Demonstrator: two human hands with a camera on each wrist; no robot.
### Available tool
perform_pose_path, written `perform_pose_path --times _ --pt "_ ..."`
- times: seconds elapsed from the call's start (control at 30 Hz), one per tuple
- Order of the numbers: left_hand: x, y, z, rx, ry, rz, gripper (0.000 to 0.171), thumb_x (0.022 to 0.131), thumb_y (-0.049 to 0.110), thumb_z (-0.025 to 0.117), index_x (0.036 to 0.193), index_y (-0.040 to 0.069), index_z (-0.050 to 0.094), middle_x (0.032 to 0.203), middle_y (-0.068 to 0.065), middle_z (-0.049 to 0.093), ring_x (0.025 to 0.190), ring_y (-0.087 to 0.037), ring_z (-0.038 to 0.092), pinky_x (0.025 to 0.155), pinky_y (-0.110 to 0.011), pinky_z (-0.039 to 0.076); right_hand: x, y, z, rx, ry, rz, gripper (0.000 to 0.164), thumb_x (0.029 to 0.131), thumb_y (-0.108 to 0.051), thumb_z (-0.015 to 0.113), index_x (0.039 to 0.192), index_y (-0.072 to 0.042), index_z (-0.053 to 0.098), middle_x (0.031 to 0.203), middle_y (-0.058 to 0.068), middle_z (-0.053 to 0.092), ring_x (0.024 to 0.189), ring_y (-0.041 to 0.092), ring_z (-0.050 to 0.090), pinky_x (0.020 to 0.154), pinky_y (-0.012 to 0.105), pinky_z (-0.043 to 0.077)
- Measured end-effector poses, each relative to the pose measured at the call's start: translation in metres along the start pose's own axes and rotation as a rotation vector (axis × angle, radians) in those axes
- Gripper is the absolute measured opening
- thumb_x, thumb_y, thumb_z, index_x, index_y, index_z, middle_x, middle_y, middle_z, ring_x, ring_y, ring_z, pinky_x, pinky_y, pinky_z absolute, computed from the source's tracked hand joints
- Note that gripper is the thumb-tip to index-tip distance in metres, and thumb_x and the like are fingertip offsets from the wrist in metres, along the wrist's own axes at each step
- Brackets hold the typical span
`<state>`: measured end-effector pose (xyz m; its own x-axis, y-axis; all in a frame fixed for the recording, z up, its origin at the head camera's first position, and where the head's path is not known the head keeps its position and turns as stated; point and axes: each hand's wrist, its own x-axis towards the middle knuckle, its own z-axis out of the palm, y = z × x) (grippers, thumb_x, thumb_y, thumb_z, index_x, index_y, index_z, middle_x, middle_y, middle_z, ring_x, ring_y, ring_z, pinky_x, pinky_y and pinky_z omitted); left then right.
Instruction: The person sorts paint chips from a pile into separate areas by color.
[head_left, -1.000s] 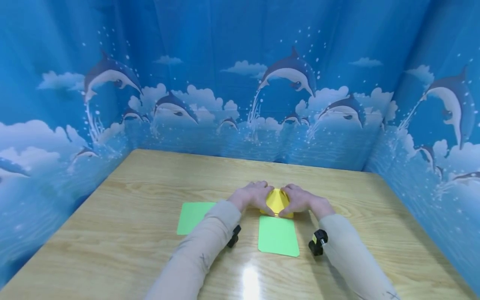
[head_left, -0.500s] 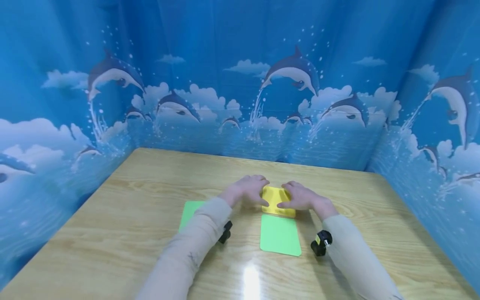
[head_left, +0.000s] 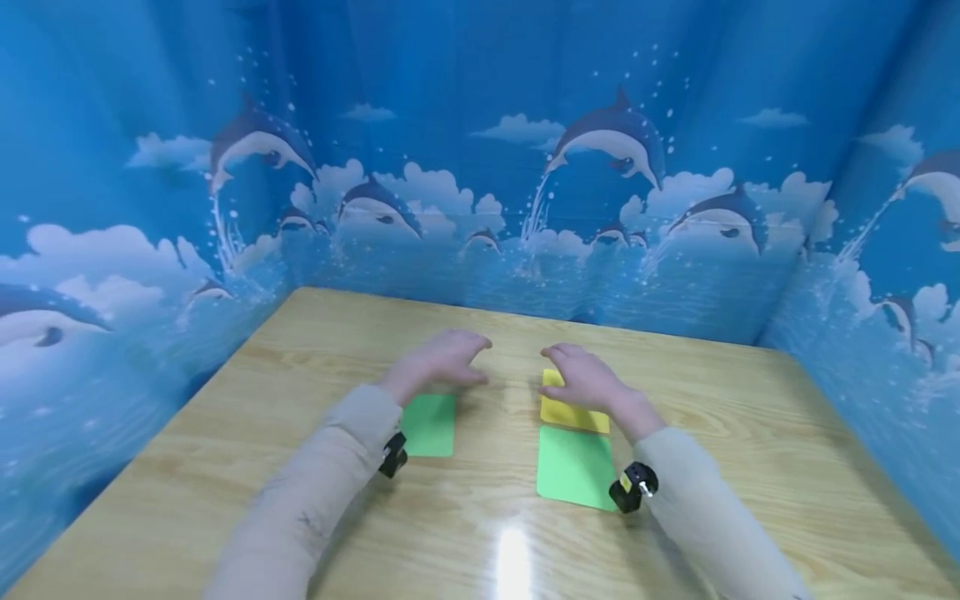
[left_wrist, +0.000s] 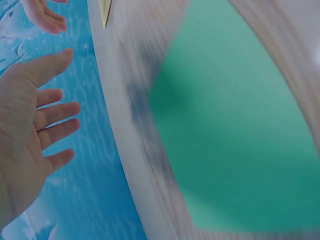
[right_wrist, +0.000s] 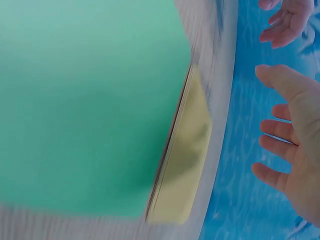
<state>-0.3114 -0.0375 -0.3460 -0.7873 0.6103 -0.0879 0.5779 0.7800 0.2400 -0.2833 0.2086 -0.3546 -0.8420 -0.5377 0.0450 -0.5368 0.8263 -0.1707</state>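
Note:
A yellow sheet [head_left: 573, 415] with rounded corners lies flat on the table; in the right wrist view its near edge [right_wrist: 172, 145] looks layered. My right hand [head_left: 583, 382] is above its far left part, fingers spread and loosely bent, with nothing in them. My left hand [head_left: 444, 360] hovers to the left, behind a green sheet [head_left: 430, 427], fingers apart and holding nothing. In the left wrist view all the fingers of the left hand [left_wrist: 30, 125] show free of any object. A second green sheet [head_left: 573, 467] lies directly in front of the yellow one.
The wood-grain table [head_left: 465, 517] reaches back to a blue dolphin-print curtain [head_left: 450, 125] that encloses it at the rear and sides. Black wrist cameras [head_left: 633, 486] sit on both forearms. A bright light reflection falls on the table's near middle.
The yellow sheet, earlier bent up into a peak between both hands, now lies flat. My left hand has drawn away to the left; my right hand has let go and stays above the sheet.

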Motion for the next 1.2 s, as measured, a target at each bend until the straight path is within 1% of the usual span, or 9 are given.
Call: perform_pose_path --times 0.13,0.27,0.37,0.47,0.67,0.87,0.97,1.07,1.2 --pt "-0.021 -0.014 0.0 0.003 0.021 -0.028 0.064 0.086 0.036 0.063 0.137 0.005 0.042 0.137 -0.011 0.046 0.125 -0.027 0.042 0.106 -0.042 0.028 0.009 -0.019 0.002 -0.014 0.025 -0.046 0.064 0.085 -0.032 0.066 0.133 0.003 0.044 0.131 0.021 0.047 0.122 0.036 0.042 0.1 0.048 0.035" --pt "-0.04 -0.026 0.001 0.111 0.038 -0.007 0.066 0.083 0.039 0.066 0.133 0.001 0.045 0.131 -0.015 0.05 0.121 -0.031 0.045 0.105 -0.048 0.028 0.016 -0.036 0.003 -0.019 0.033 -0.094 0.066 0.083 -0.033 0.068 0.133 0.003 0.044 0.131 0.02 0.048 0.122 0.035 0.042 0.099 0.048 0.037" --pt "-0.053 -0.033 0.004 0.197 0.032 -0.002 0.071 0.08 0.045 0.067 0.131 0.0 0.046 0.128 -0.017 0.051 0.119 -0.034 0.046 0.101 -0.051 0.032 0.021 -0.048 0.006 -0.024 0.026 -0.121 0.069 0.081 -0.035 0.07 0.133 0.002 0.044 0.132 0.019 0.047 0.123 0.034 0.042 0.098 0.048 0.038" --pt "-0.065 -0.039 0.009 0.225 0.013 -0.008 0.079 0.077 0.05 0.068 0.133 0.0 0.044 0.13 -0.018 0.049 0.121 -0.035 0.043 0.101 -0.052 0.031 0.026 -0.059 0.01 -0.03 0.006 -0.135 0.073 0.079 -0.039 0.071 0.134 0.0 0.043 0.132 0.017 0.047 0.123 0.032 0.042 0.096 0.048 0.039" --pt "-0.091 -0.048 0.017 0.195 -0.029 -0.029 0.092 0.073 0.058 0.068 0.138 -0.001 0.038 0.138 -0.02 0.04 0.127 -0.036 0.035 0.105 -0.053 0.025 0.034 -0.08 0.02 -0.057 -0.069 -0.155 0.085 0.075 -0.05 0.071 0.138 -0.002 0.039 0.137 0.015 0.042 0.125 0.03 0.039 0.097 0.046 0.038" --pt "-0.112 -0.052 0.023 0.144 -0.049 -0.031 0.099 0.068 0.06 0.07 0.138 -0.001 0.037 0.138 -0.024 0.038 0.126 -0.04 0.035 0.104 -0.054 0.026 0.039 -0.103 0.03 -0.09 -0.137 -0.218 0.095 0.07 -0.055 0.072 0.139 0.0 0.036 0.139 0.016 0.04 0.126 0.029 0.038 0.1 0.043 0.036" --pt "-0.118 -0.053 0.027 0.12 -0.041 -0.007 0.099 0.068 0.061 0.07 0.138 -0.001 0.038 0.137 -0.023 0.04 0.124 -0.039 0.037 0.102 -0.053 0.028 0.042 -0.112 0.036 -0.103 -0.158 -0.24 0.096 0.068 -0.057 0.072 0.138 -0.001 0.037 0.137 0.014 0.041 0.124 0.027 0.04 0.099 0.041 0.038" --pt "-0.121 -0.053 0.029 0.107 -0.027 0.036 0.097 0.068 0.06 0.07 0.136 -0.001 0.039 0.133 -0.022 0.044 0.121 -0.038 0.041 0.101 -0.053 0.031 0.044 -0.119 0.04 -0.114 -0.19 -0.236 0.097 0.067 -0.059 0.072 0.139 -0.003 0.037 0.137 0.012 0.042 0.121 0.024 0.042 0.095 0.04 0.041" --pt "-0.122 -0.053 0.032 0.104 -0.021 0.06 0.094 0.07 0.06 0.069 0.136 -0.001 0.04 0.131 -0.018 0.047 0.119 -0.034 0.044 0.1 -0.051 0.032 0.045 -0.124 0.043 -0.128 -0.232 -0.221 0.097 0.068 -0.059 0.072 0.14 -0.005 0.037 0.134 0.01 0.044 0.115 0.021 0.045 0.091 0.038 0.043"
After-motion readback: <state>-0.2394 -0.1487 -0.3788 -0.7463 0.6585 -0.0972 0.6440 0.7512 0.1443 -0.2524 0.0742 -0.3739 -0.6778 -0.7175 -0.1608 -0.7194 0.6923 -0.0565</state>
